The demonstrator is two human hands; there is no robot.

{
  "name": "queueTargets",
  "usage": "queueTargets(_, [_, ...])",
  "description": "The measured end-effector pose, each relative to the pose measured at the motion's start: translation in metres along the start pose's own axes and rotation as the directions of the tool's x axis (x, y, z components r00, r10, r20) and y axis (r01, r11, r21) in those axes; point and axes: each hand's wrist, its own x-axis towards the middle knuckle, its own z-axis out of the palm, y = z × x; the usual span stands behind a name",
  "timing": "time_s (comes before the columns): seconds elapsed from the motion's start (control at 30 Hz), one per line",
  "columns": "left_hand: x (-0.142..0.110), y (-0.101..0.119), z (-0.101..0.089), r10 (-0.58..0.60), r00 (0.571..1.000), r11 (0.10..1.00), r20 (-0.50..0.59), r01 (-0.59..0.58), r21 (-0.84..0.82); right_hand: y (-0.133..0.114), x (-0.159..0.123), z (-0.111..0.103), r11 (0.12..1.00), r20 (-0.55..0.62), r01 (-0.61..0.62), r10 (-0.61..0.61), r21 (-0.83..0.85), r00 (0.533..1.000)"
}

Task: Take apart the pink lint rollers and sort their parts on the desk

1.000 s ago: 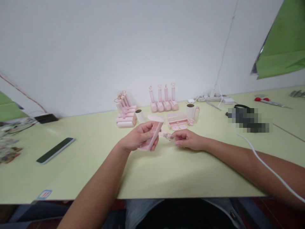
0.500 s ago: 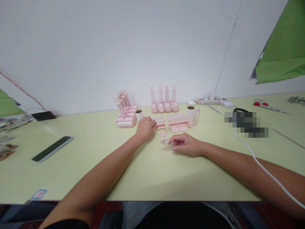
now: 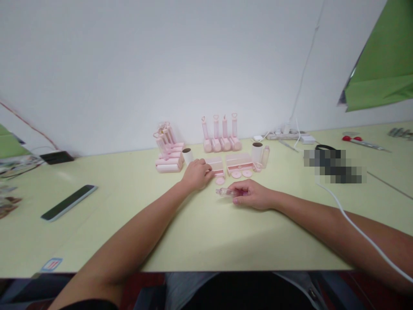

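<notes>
My left hand (image 3: 196,174) lies over the left end of a small pink plastic case (image 3: 219,173), its fingers bent and closed on that end; part of the case is hidden. A clear pinkish plastic tube (image 3: 223,192) with a narrow tip pointing left is in my right hand (image 3: 253,194), whose fingers are wrapped round it just above the table. Beyond the tube lie pink discs (image 3: 236,175) and a pink disc (image 3: 220,181) nearer my left hand. To the right of the first case sits a longer open pink case (image 3: 240,167).
White paper rolls (image 3: 257,151) stand on both sides of the cases. Pink lint rollers (image 3: 222,144) with upright handles are lined up by the wall, with more lint rollers (image 3: 169,164) to their left. A phone (image 3: 69,203), a power strip (image 3: 285,135) and scissors (image 3: 363,142) lie farther out; a white cable (image 3: 351,221) crosses my right forearm.
The fingers of my left hand have shifted slightly at the end of the small case. My right hand keeps its grip on the tube. The whole view has shifted slightly.
</notes>
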Motion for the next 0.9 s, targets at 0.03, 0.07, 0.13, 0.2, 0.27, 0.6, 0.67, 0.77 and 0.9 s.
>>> queueTargets(0.03, [-0.001, -0.003, -0.004, 0.023, 1.000, 1.000, 0.016, -0.023, -0.019, 0.000, 0.000, 0.000, 1.000, 0.001, -0.001, 0.001, 0.004, 1.000])
queueTargets(0.07, [-0.003, -0.005, -0.009, 0.048, 0.998, 0.998, 0.037, -0.046, -0.041, 0.000, 0.000, 0.000, 1.000, 0.002, -0.002, 0.002, 0.006, 1.000])
queueTargets(0.13, [-0.008, -0.010, -0.020, 0.101, 0.991, 0.992, 0.090, -0.092, -0.090, 0.000, 0.000, 0.000, 1.000, 0.003, 0.000, 0.000, 0.004, 1.000])
queueTargets(0.2, [-0.014, -0.014, -0.030, 0.144, 0.979, 0.982, 0.143, -0.124, -0.139, 0.000, 0.000, 0.000, 1.000, -0.002, 0.003, -0.003, -0.005, 1.000])
queueTargets(0.27, [-0.020, -0.016, -0.035, 0.177, 0.967, 0.972, 0.182, -0.143, -0.187, -0.001, 0.000, 0.000, 1.000, -0.007, 0.006, -0.006, -0.009, 1.000])
queueTargets(0.6, [-0.026, -0.018, -0.018, 0.182, 0.969, 0.951, 0.168, -0.130, -0.281, -0.001, 0.000, 0.000, 1.000, -0.001, 0.003, -0.003, 0.001, 1.000])
queueTargets(0.67, [-0.025, -0.020, -0.015, 0.174, 0.972, 0.956, 0.159, -0.128, -0.263, 0.000, 0.001, 0.000, 1.000, -0.002, 0.001, -0.001, -0.001, 1.000])
queueTargets(0.77, [-0.024, -0.021, -0.012, 0.150, 0.976, 0.971, 0.159, -0.115, -0.211, 0.000, 0.001, 0.000, 1.000, -0.008, -0.003, 0.003, -0.008, 1.000])
queueTargets(0.9, [-0.025, -0.015, -0.013, 0.108, 0.985, 0.992, 0.136, -0.097, -0.086, -0.001, 0.000, 0.001, 1.000, -0.006, -0.004, 0.004, -0.014, 1.000])
